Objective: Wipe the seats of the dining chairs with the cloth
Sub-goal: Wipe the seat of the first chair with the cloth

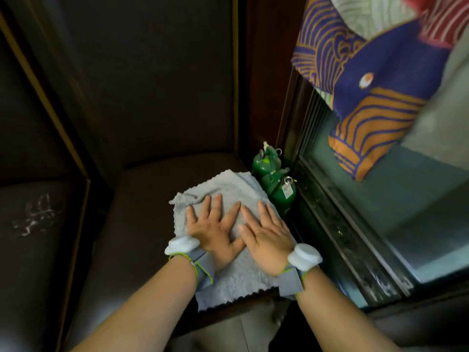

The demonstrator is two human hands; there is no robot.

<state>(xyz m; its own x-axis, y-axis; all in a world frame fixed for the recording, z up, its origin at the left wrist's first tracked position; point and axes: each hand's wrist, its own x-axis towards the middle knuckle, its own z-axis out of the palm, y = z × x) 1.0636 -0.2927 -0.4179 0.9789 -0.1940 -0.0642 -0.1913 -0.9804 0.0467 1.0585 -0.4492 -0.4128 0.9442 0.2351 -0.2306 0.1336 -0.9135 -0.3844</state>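
A light grey cloth (228,189) lies spread on the right half of a dark upholstered chair seat (137,224). My left hand (215,224) and my right hand (266,240) both press flat on the cloth, fingers spread, thumbs nearly touching. Each wrist carries a grey strap with a white round device. The cloth's near edge hangs over the seat's front edge. The chair's tall dark backrest (157,80) rises behind the seat.
A second dark chair (35,224) with whitish smears on its seat stands at the left. Two green bottles (276,179) stand right of the seat, against a metal-framed window sill (337,232). A patterned blue and orange fabric (375,92) hangs at the upper right.
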